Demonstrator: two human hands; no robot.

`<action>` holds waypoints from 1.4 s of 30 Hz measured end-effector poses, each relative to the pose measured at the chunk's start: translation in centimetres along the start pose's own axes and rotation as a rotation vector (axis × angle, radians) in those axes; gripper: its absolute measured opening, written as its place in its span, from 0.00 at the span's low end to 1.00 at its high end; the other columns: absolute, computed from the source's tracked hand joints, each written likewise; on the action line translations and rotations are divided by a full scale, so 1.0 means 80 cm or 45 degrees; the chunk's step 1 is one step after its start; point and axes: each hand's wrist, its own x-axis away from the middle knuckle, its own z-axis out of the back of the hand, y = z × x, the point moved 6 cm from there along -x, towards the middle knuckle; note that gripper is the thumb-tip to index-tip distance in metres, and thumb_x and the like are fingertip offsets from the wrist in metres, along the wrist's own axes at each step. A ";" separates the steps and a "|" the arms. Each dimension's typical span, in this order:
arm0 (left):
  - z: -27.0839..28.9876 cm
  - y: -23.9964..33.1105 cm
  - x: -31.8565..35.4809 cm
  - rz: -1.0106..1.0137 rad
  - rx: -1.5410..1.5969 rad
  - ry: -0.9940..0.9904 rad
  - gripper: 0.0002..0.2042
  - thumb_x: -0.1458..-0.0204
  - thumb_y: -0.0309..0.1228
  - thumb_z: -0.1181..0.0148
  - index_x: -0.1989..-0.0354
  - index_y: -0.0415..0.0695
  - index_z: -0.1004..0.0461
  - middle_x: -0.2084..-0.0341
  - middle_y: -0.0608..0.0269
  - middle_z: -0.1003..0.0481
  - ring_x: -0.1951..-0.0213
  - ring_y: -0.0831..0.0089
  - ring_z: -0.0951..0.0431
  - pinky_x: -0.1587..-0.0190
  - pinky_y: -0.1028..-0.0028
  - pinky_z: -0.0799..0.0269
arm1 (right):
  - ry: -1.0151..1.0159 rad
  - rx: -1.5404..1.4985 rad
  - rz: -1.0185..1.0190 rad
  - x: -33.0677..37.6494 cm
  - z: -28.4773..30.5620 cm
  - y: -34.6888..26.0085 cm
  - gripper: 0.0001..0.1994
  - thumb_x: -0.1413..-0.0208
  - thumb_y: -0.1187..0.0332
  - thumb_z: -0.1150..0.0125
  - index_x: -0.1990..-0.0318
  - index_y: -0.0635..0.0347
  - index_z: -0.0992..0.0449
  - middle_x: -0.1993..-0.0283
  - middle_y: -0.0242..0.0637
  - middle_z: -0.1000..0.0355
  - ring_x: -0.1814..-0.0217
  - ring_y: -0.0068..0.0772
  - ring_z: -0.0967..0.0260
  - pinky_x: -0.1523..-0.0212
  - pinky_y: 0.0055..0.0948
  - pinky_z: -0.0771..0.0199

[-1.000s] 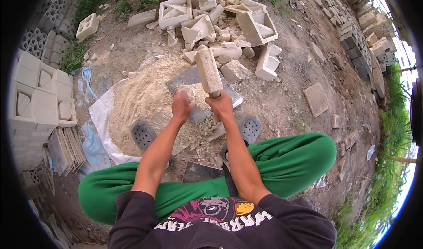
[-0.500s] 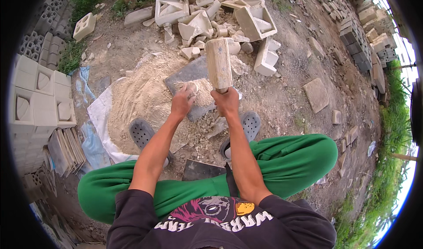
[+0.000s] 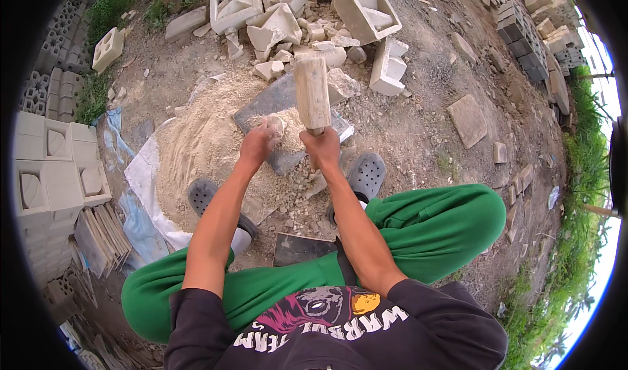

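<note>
My right hand [image 3: 320,149] is wrapped round the handle of a wooden mallet [image 3: 312,92], whose thick, worn head stands up in front of the fist. Beside it, my left hand [image 3: 258,142] is closed on a pale broken chunk [image 3: 278,124], its fingers slightly blurred. The chunk is over a dark flat slab [image 3: 252,111] strewn with crushed pale grit. A heap of pale crushed powder [image 3: 190,134] spreads left of the slab, partly over a white sheet [image 3: 140,170].
Broken pale blocks [image 3: 281,26] are piled beyond the slab. Stacked pale blocks [image 3: 59,167] and thin boards [image 3: 104,236] stand at the left. Grey blocks [image 3: 521,43] are stacked at the far right. My grey clogs [image 3: 366,176] flank the work spot; a dark plate [image 3: 301,249] lies between them.
The view has shifted a little, so the scene sits differently in the picture. The mallet remains raised in my right hand, and my left hand stays at the slab with the chunk.
</note>
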 end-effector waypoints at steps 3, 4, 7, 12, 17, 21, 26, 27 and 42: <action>0.012 -0.012 0.011 -0.017 -0.019 0.083 0.15 0.51 0.31 0.32 0.54 0.43 0.21 0.45 0.36 0.27 0.55 0.44 0.21 0.53 0.55 0.23 | -0.066 -0.045 -0.005 0.002 -0.011 -0.046 0.18 0.56 0.60 0.34 0.67 0.70 0.21 0.73 0.56 0.23 0.68 0.54 0.21 0.65 0.47 0.25; 0.007 -0.003 0.002 -0.066 0.001 0.081 0.16 0.51 0.31 0.32 0.54 0.43 0.21 0.44 0.36 0.28 0.54 0.44 0.21 0.52 0.55 0.23 | 0.087 0.000 0.244 -0.003 -0.013 -0.027 0.16 0.56 0.61 0.34 0.69 0.69 0.21 0.78 0.47 0.24 0.80 0.37 0.24 0.75 0.35 0.26; 0.004 0.005 -0.004 -0.074 0.009 -0.003 0.17 0.52 0.32 0.32 0.52 0.42 0.21 0.44 0.35 0.28 0.53 0.44 0.22 0.51 0.56 0.23 | -0.077 0.261 -0.042 0.017 -0.039 0.057 0.17 0.58 0.60 0.33 0.67 0.67 0.19 0.76 0.47 0.22 0.76 0.39 0.22 0.72 0.37 0.25; -0.007 -0.003 0.003 -0.078 -0.147 0.010 0.20 0.52 0.32 0.31 0.50 0.41 0.22 0.43 0.34 0.28 0.52 0.45 0.22 0.50 0.57 0.23 | -0.012 0.195 -0.060 0.011 -0.016 0.049 0.18 0.58 0.60 0.33 0.68 0.69 0.20 0.76 0.47 0.22 0.74 0.41 0.22 0.69 0.39 0.24; 0.007 -0.005 0.009 -0.116 -0.033 0.117 0.20 0.51 0.32 0.32 0.49 0.39 0.22 0.43 0.36 0.28 0.51 0.45 0.22 0.51 0.57 0.23 | -0.071 0.081 -0.082 0.000 -0.009 -0.032 0.18 0.56 0.61 0.34 0.64 0.70 0.21 0.67 0.55 0.21 0.62 0.59 0.21 0.63 0.45 0.23; 0.002 0.007 0.002 -0.129 -0.033 0.078 0.20 0.50 0.32 0.32 0.49 0.39 0.22 0.43 0.36 0.28 0.51 0.45 0.22 0.51 0.56 0.24 | -0.067 0.321 0.002 0.013 -0.029 0.022 0.19 0.56 0.60 0.34 0.62 0.67 0.19 0.64 0.58 0.21 0.57 0.61 0.22 0.56 0.48 0.22; -0.005 -0.004 0.000 0.057 0.001 -0.041 0.19 0.50 0.31 0.33 0.49 0.40 0.22 0.44 0.35 0.28 0.52 0.45 0.22 0.50 0.56 0.24 | -0.132 0.244 -0.111 0.012 -0.023 0.015 0.15 0.56 0.61 0.34 0.68 0.66 0.19 0.75 0.50 0.22 0.70 0.48 0.20 0.67 0.41 0.23; -0.006 -0.009 0.006 0.073 0.006 -0.045 0.19 0.50 0.31 0.33 0.49 0.40 0.22 0.44 0.35 0.28 0.52 0.45 0.22 0.50 0.56 0.24 | -0.107 0.168 -0.049 0.010 -0.019 -0.009 0.15 0.56 0.62 0.34 0.69 0.67 0.19 0.75 0.50 0.22 0.71 0.46 0.20 0.67 0.40 0.24; 0.001 -0.006 0.012 -0.050 -0.024 0.116 0.22 0.51 0.32 0.31 0.47 0.40 0.23 0.43 0.36 0.28 0.51 0.44 0.22 0.50 0.56 0.24 | -0.068 -0.021 0.017 -0.005 -0.004 -0.034 0.17 0.57 0.63 0.32 0.65 0.70 0.21 0.74 0.46 0.23 0.73 0.40 0.23 0.70 0.37 0.25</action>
